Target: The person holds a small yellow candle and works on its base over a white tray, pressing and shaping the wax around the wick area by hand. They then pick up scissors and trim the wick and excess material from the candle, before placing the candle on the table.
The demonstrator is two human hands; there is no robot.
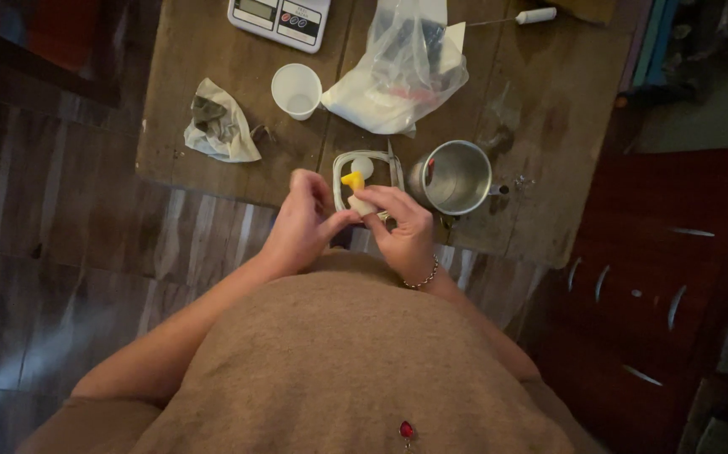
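Both hands meet at the near edge of the wooden bench (213, 50), just above the person's body; the left hand (301, 223) is curled, its thumb and fingers pinched toward a small pale piece (361, 204), and the right hand (404, 229) closes on the same piece from the other side, index finger laid across it; what exactly the piece is I cannot tell in this dim light. Just beyond the fingers lies a small clear tray (339, 172) holding a yellow piece (352, 180) and a white rounded piece (363, 166).

The risks come from crowding and edges; the tray sits at the very lip of the bench, so a nudge from either wrist could tip it and its contents to the floor (61, 277). The metal cup (456, 176) stands just right of the tray, close to the right hand; a sideways elbow or a quick pull could knock it over. The pinched piece is small and held only by fingertips, and a slip would likely drop it into the lap or out of sight in the gloom. Farther back, the white plastic cup (296, 90), the crumpled paper (219, 126), the clear bag (398, 76) and the kitchen scale (280, 17) stand well apart from the hands and seem safe.
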